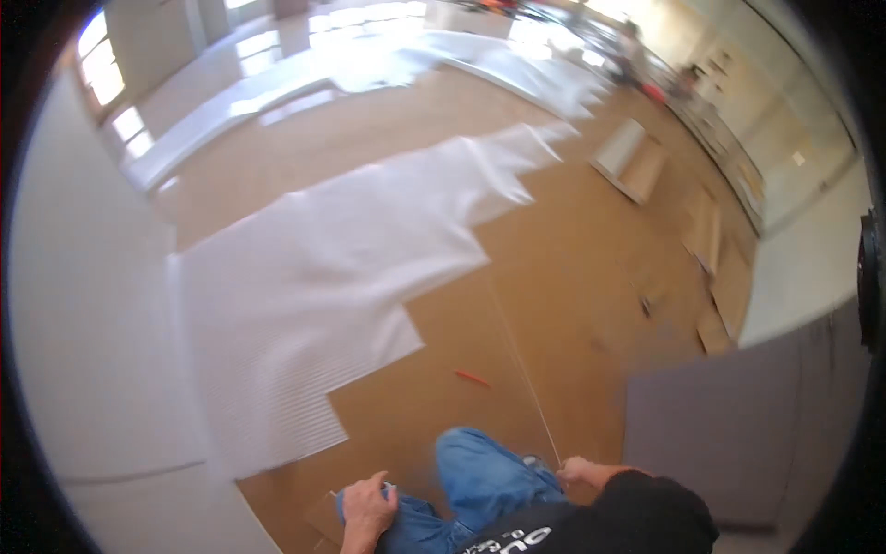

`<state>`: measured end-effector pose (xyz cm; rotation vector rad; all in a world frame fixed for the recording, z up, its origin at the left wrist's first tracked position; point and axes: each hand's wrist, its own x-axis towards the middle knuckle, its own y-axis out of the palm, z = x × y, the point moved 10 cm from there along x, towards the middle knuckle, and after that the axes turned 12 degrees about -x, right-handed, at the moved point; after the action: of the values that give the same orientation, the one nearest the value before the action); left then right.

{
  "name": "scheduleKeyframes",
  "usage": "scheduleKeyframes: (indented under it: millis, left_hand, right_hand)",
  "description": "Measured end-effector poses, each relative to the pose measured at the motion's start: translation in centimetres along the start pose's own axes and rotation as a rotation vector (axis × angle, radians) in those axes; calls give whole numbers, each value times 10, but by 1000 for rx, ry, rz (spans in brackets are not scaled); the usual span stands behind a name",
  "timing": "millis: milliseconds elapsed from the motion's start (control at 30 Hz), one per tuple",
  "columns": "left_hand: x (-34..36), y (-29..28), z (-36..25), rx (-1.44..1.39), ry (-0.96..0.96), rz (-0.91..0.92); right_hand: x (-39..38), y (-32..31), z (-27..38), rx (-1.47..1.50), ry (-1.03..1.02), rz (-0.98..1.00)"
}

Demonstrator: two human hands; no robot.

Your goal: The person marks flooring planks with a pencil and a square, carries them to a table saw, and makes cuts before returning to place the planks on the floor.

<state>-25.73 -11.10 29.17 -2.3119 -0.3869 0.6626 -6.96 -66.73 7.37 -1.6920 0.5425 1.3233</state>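
Note:
My left hand (367, 508) rests on my left knee, with its fingers partly spread and nothing visible in it. Low beside my other leg, my right hand (580, 472) is closed at the near end of a thin pale line (524, 369) running away across the brown floor (434, 406). Whether that line is a strip, a cord or a seam, I cannot tell, and what the fingers grip is too small to name. An orange pencil-like stick (472, 378) lies on the floor ahead of my knees.
White sheeting (314, 249) with a stepped edge covers the floor to the left, along a pale wall (92, 277). Planks or boxes (629, 162) lie far right, near a small dark object (645, 306). A grey panel (720, 425) stands at right. Someone (635, 55) is blurred far off.

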Motion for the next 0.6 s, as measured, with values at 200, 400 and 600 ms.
scheduleKeyframes:
  millis: [200,400,600]
  left_hand:
    - [-44,-42,-17,-151,-74,58]
    - [-189,-103,-34,-314,-211,-268]
    - [-317,-183,-164,-387,-442,451]
  right_hand:
    - [-126,-254,135,372,-188,-427]
    - [-353,-271,96,313,-233,-262]
    - [-547,-167,-41,351,-136,-63]
